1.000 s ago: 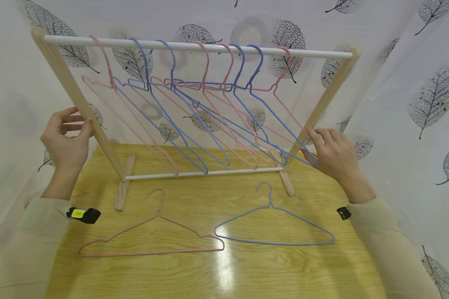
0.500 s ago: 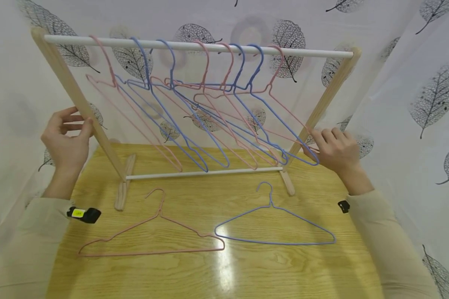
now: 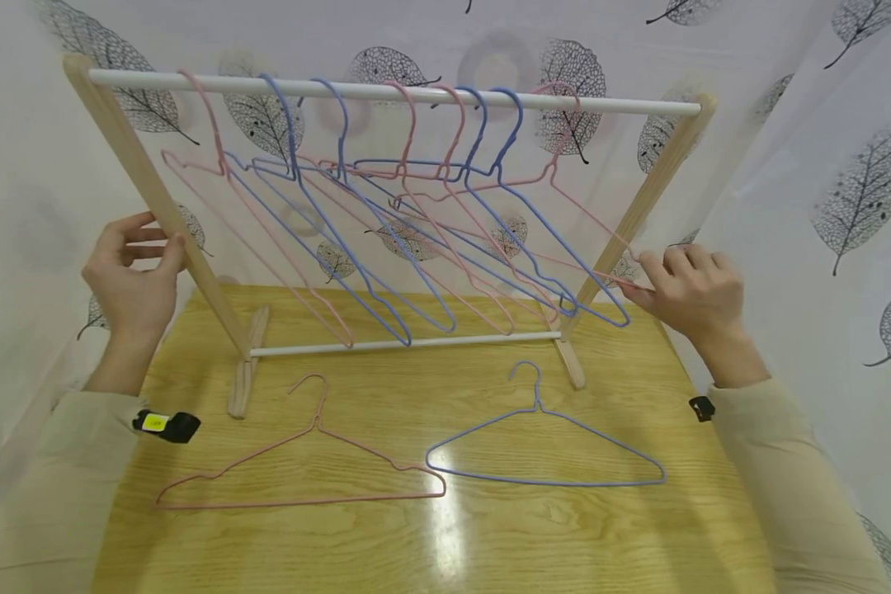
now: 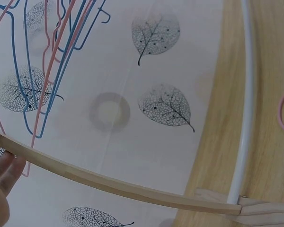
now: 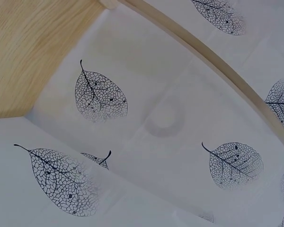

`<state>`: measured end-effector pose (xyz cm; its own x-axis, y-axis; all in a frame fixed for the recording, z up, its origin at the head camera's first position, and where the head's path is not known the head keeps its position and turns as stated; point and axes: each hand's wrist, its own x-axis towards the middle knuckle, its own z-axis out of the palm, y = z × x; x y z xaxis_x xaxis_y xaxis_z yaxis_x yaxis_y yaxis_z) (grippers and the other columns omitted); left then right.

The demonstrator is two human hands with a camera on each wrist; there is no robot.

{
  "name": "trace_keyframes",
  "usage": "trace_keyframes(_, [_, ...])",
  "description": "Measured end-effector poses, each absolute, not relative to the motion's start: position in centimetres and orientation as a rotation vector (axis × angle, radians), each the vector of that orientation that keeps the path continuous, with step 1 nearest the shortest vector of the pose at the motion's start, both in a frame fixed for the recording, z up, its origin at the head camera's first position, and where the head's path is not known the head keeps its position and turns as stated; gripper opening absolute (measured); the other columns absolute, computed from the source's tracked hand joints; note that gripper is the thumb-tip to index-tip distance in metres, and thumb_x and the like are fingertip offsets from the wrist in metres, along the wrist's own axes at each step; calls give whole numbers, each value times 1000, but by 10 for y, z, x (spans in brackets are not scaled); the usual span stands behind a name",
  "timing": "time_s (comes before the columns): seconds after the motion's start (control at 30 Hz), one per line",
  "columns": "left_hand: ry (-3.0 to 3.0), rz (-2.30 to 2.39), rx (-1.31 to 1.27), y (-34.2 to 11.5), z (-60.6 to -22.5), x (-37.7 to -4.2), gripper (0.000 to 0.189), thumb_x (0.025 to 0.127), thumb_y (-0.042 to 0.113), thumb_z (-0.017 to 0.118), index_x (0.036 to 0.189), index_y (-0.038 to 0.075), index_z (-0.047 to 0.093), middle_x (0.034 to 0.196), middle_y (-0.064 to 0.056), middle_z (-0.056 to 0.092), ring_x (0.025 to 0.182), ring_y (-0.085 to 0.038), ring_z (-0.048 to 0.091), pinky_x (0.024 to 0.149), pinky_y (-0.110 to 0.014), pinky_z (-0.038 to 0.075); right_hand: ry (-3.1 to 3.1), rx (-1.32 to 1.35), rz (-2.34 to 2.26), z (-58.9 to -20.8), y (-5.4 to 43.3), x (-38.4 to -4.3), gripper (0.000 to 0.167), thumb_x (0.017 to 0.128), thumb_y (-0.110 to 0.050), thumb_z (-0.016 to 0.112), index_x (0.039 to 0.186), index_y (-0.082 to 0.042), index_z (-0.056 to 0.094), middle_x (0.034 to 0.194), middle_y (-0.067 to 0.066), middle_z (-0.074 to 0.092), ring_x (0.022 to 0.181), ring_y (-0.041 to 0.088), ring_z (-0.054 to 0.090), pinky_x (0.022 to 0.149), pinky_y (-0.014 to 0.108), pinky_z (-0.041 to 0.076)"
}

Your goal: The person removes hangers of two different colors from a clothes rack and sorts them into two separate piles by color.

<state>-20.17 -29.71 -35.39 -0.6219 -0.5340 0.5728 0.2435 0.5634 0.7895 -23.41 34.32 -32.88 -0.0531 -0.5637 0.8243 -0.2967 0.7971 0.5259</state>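
My left hand (image 3: 135,297) holds the left wooden post (image 3: 130,157) of a small clothes rack, thumb in front and fingers behind. The left wrist view shows those fingers (image 4: 9,172) at the post. Beyond the right post (image 3: 651,190), my right hand (image 3: 694,293) pinches the lower end of a pink wire hanger (image 3: 594,218). That hanger tilts, its hook at the rack's white bar (image 3: 638,106); contact there cannot be made out. Only a sliver of the right hand shows in the right wrist view. Several pink and blue hangers (image 3: 516,194) hang farther left along the bar.
On the wooden table (image 3: 535,544) lie a pink hanger (image 3: 297,502) at left and a blue hanger (image 3: 549,484) at right, both in front of the rack. A white lower rail (image 3: 416,341) joins the rack's feet. Leaf-patterned cloth (image 3: 787,247) hangs behind and beside it.
My right hand has moved to the right, drawing the end of the rightmost pink hanger with it; that hanger's hook has shifted on the bar. The left hand stays put.
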Motion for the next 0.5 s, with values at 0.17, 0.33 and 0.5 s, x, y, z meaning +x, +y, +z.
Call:
trace_keyframes(0.17, [-1941, -1146, 222, -299, -355, -202, 30, 97, 17, 75, 127, 16, 75, 92, 36, 59, 77, 17, 58, 68, 3, 47, -1644, 659, -224, -327, 347, -231, 69, 107, -61, 45, 75, -1, 57, 59, 16, 52, 46, 38, 44, 38, 44, 18])
trace_keyframes(0.33, [-1950, -1131, 224, -299, -356, -201, 31, 97, 18, 75, 128, 16, 75, 92, 37, 58, 78, 17, 58, 68, 3, 47, -1627, 625, -203, -324, 352, -227, 68, 105, -61, 49, 77, -1, 63, 58, 18, 55, 47, 40, 46, 38, 47, 21])
trace_keyframes(0.5, [-1948, -1129, 224, -299, -356, -202, 30, 97, 17, 75, 128, 15, 75, 92, 36, 57, 78, 18, 57, 68, 5, 46, -1602, 593, -183, -321, 360, -223, 66, 103, -62, 51, 81, -3, 72, 54, 19, 50, 45, 40, 40, 39, 47, 17])
